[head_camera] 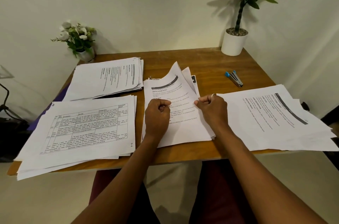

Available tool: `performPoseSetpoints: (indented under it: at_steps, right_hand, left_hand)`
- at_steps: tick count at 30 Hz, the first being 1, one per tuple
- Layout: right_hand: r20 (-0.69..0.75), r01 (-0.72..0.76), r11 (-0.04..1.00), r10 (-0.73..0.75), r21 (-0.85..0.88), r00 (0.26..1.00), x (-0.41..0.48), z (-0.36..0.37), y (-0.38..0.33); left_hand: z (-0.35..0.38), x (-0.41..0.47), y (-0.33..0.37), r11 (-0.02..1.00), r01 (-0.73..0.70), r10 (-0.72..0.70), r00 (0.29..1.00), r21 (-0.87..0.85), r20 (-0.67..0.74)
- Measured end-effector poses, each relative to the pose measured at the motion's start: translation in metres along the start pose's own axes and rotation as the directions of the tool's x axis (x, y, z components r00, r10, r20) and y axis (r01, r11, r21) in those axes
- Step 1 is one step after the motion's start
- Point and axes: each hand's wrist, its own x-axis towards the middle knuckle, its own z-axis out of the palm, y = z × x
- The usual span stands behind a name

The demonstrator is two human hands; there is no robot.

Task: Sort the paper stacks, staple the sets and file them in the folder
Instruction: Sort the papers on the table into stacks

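A: Paper stacks [95,80] [82,132] [183,128] [271,117] on tabletop [211,69]: four. Stapler [235,78]: one, back right.
B: Centre stack [185,132] long axis near-far, heading at far end. Right hand [213,112] pinches its lifted sheets' right edge; left hand [157,117] curled on top, grip unclear.

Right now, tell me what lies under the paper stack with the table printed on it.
A purple sheet, likely the folder, pokes out left of the stack. How far it runs beneath is hidden by the paper.
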Motion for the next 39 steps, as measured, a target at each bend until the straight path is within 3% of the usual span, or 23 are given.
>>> performPoseSetpoints:
  at_steps: [15,21,24,29,33,36,39]
  right_hand:
    - [-0.018,-0.014,0.998,0.015,0.069,1.0,0.002,-0.015,-0.001]
    - [-0.067,0.005,0.99,0.005,0.143,0.998,-0.001,-0.021,-0.003]
    - [-0.047,-0.029,0.975,0.041,0.22,0.998,-0.001,-0.026,-0.004]
    - [-0.038,-0.167,0.914,0.194,0.37,0.98,0.002,-0.036,0.001]
    - [-0.064,-0.231,0.847,0.296,0.479,0.953,0.001,-0.043,0.005]
    - [-0.157,-0.215,0.815,0.348,0.539,0.924,-0.001,-0.047,0.006]
    - [-0.244,-0.179,0.793,0.381,0.582,0.892,-0.006,-0.054,0.006]
  left_hand:
    - [-0.024,0.007,0.023,0.996,0.028,-0.03,0.999,0.087,0.018]
    - [-0.019,-0.002,0.018,0.989,0.038,-0.045,0.998,0.141,0.051]
    - [-0.017,-0.006,0.014,0.993,-0.016,0.012,0.999,0.115,0.036]
    - [-0.016,0.001,0.03,0.988,0.146,-0.147,0.989,0.048,0.021]
    - [-0.016,0.007,0.044,0.961,0.276,-0.27,0.954,-0.027,0.127]
    - [-0.016,0.007,0.055,0.832,0.524,-0.449,0.83,-0.185,0.332]
    - [-0.013,0.003,0.057,0.514,0.732,-0.481,0.678,-0.448,0.556]
